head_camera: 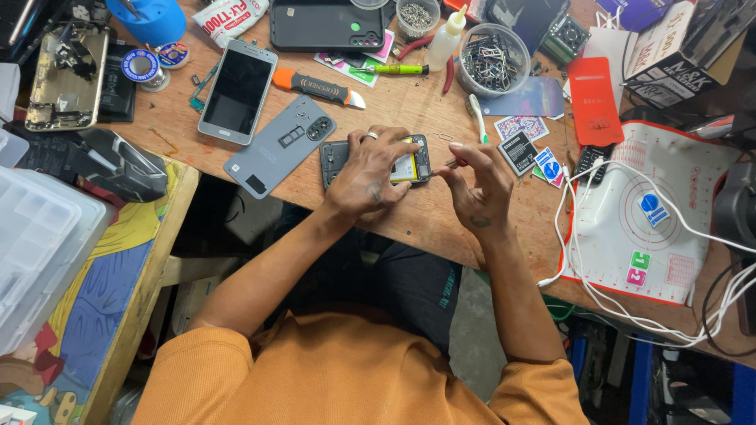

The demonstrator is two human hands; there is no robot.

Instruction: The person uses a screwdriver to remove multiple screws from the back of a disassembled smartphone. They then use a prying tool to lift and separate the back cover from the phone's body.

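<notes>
- workbench: wooden top crowded with phone parts.
- opened phone: centre of bench, long axis running 9 to 3 o'clock, yellow battery showing.
- left hand: flat over the phone's 9 o'clock half, fingers spread, pinning it.
- right hand: at the phone's 3 o'clock end, fingertips pinching a thin tool pointing towards 9 o'clock.
</notes>
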